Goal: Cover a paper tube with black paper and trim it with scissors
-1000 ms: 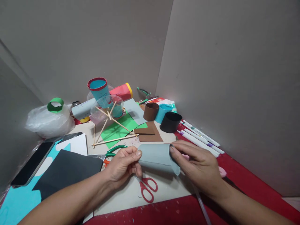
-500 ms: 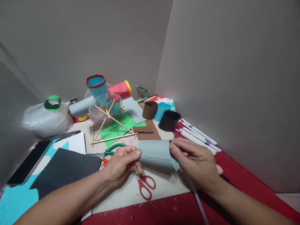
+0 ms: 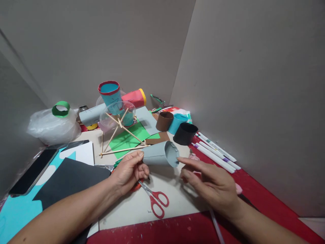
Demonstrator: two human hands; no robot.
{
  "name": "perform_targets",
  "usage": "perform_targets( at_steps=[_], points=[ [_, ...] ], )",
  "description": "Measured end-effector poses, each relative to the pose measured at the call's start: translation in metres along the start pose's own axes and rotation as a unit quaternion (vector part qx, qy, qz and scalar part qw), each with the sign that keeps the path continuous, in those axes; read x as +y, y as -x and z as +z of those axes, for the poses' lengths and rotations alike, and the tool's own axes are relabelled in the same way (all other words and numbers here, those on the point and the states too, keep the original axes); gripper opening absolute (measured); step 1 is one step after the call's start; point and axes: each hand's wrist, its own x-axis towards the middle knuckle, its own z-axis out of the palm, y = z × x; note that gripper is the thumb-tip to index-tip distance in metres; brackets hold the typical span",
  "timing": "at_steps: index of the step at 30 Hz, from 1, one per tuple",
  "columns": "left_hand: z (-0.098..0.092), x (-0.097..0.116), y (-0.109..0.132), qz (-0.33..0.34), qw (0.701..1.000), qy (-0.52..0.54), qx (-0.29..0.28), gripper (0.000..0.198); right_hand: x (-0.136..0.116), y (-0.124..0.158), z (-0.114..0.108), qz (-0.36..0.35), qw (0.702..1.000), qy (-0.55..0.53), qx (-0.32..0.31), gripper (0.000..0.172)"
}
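A grey-blue paper tube (image 3: pixel 155 155) lies on its side in the air, its round opening turned to the right. My left hand (image 3: pixel 133 168) pinches its left end between thumb and fingers. At the rim of the opening, the outstretched index finger of my right hand (image 3: pixel 209 183) touches or nearly touches the paper; its thumb is apart from that finger. Small folds show along the rim. Below the tube, red-handled scissors (image 3: pixel 158 202) rest on the pale sheet (image 3: pixel 182 200). Green-handled scissors are partly hidden behind my left hand.
A wooden stick frame (image 3: pixel 119 126) stands behind the tube. Brown (image 3: pixel 164 122), blue and black (image 3: pixel 185 134) paper rings stand nearby. Markers (image 3: pixel 215 152) lie right; a phone (image 3: pixel 34 171) and black sheet (image 3: pixel 68 179) lie left. A blue cup (image 3: pixel 111 100) stands at the back.
The tube has turned so its opening shows, and moved slightly left with my left hand. My right hand has let go of its grip on the rim and extended its index finger.
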Motion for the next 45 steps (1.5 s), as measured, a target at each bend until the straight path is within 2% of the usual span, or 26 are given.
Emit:
perform_targets(
  at_steps=[3, 6, 9, 11, 17, 22, 27, 33, 36, 40, 42, 45],
  points=[
    [0.000, -0.001, 0.000, -0.004, 1.000, 0.001, -0.004, 0.038, -0.004, -0.007, 0.002, -0.021, 0.999, -0.009, -0.038, 0.032],
    [0.002, -0.001, 0.002, -0.005, 1.000, 0.002, -0.003, 0.037, -0.002, -0.009, 0.005, -0.019, 0.998, -0.036, -0.047, 0.025],
    [0.005, 0.001, 0.005, -0.008, 1.000, -0.003, -0.005, 0.042, 0.001, -0.007, 0.006, 0.014, 0.997, -0.058, -0.046, 0.016],
    [0.007, 0.002, 0.007, -0.011, 1.000, -0.018, -0.008, 0.045, 0.002, -0.005, 0.007, 0.063, 0.995, -0.071, -0.037, 0.010],
    [0.009, -0.002, 0.010, -0.022, 0.996, -0.076, -0.043, 0.050, -0.001, -0.006, 0.008, 0.218, 0.969, -0.113, -0.039, 0.045],
    [0.008, -0.003, 0.009, -0.024, 0.997, -0.073, -0.030, 0.047, -0.003, -0.007, 0.008, 0.262, 0.954, -0.136, -0.051, 0.050],
    [0.009, 0.000, 0.011, -0.022, 0.997, -0.064, -0.021, 0.045, -0.002, -0.007, 0.008, 0.278, 0.949, -0.141, -0.050, 0.048],
    [0.011, -0.007, 0.013, -0.041, 0.993, -0.101, -0.050, 0.059, -0.003, -0.007, 0.009, 0.288, 0.944, -0.142, -0.073, 0.049],
    [0.010, -0.012, 0.015, -0.052, 0.989, -0.121, -0.072, 0.059, -0.004, -0.007, 0.011, 0.290, 0.943, -0.137, -0.090, 0.049],
    [0.011, -0.018, 0.019, -0.052, 0.981, -0.156, -0.103, 0.057, -0.004, -0.006, 0.015, 0.273, 0.949, -0.117, -0.103, 0.042],
    [0.012, -0.021, 0.021, -0.044, 0.976, -0.189, -0.103, 0.058, -0.003, -0.006, 0.017, 0.257, 0.956, -0.102, -0.099, 0.038],
    [0.014, -0.022, 0.023, -0.035, 0.969, -0.225, -0.094, 0.061, -0.001, -0.003, 0.018, 0.238, 0.963, -0.085, -0.093, 0.041]
  ],
)
